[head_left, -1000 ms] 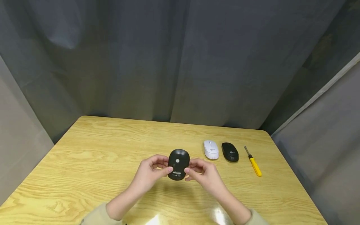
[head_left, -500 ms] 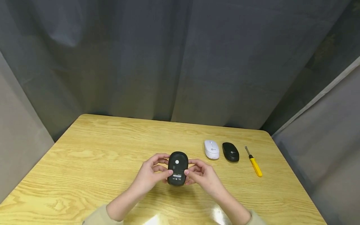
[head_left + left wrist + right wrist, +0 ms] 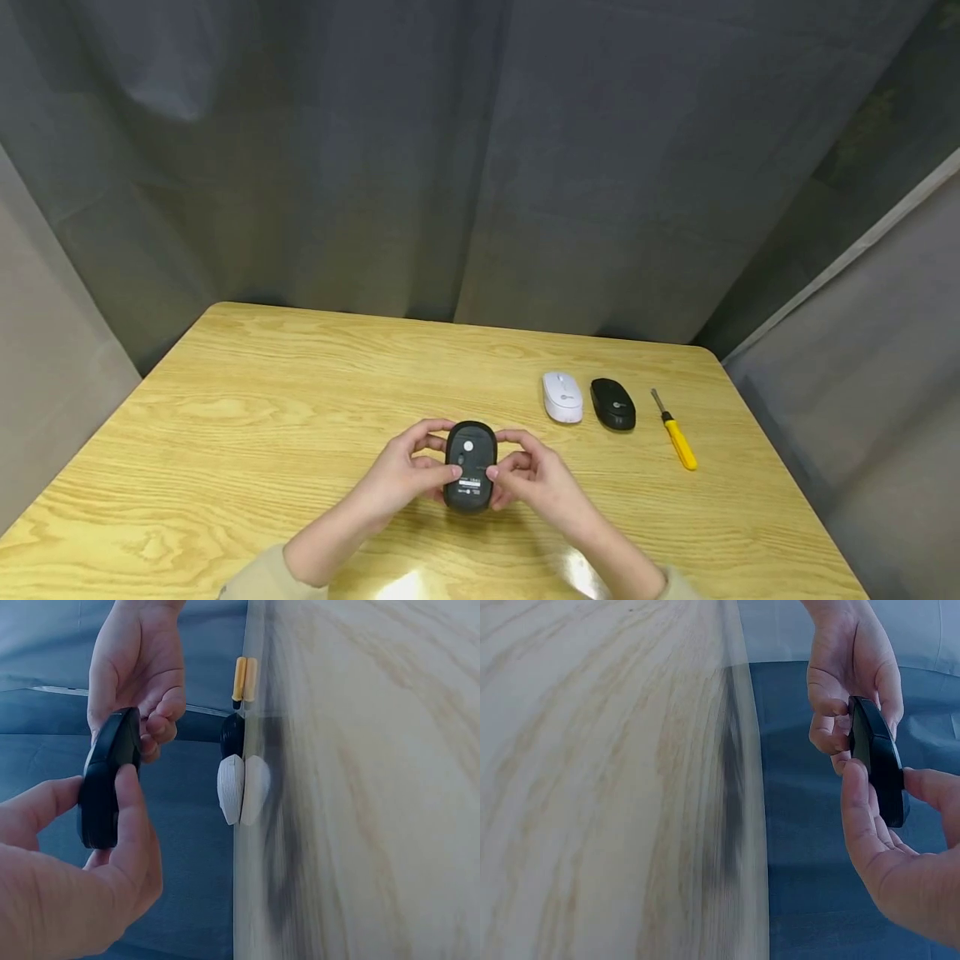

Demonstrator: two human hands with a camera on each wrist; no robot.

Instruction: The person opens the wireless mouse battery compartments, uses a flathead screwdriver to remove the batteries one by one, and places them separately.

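Observation:
A black computer mouse [image 3: 470, 490] is held between both hands with its underside facing up, showing a pale round spot and a printed label. My left hand [image 3: 401, 477] pinches its left edge, thumb on the underside. On the opposite edge, my right hand [image 3: 543, 483] grips it the same way. In the left wrist view the mouse [image 3: 105, 784] appears side-on, raised off the table. The right wrist view also shows the mouse [image 3: 877, 761] edge-on between the fingers of the two hands.
To the right on the wooden table [image 3: 300, 375] lie a white mouse [image 3: 562, 398], a second black mouse [image 3: 612, 405] and a screwdriver [image 3: 678, 442] with a yellow handle. A dark grey curtain [image 3: 375, 167] hangs behind the table's far edge.
Both hands have brought the black mouse slightly lower and nearer to me. Its underside has tilted to face up more, so the label shows more fully.

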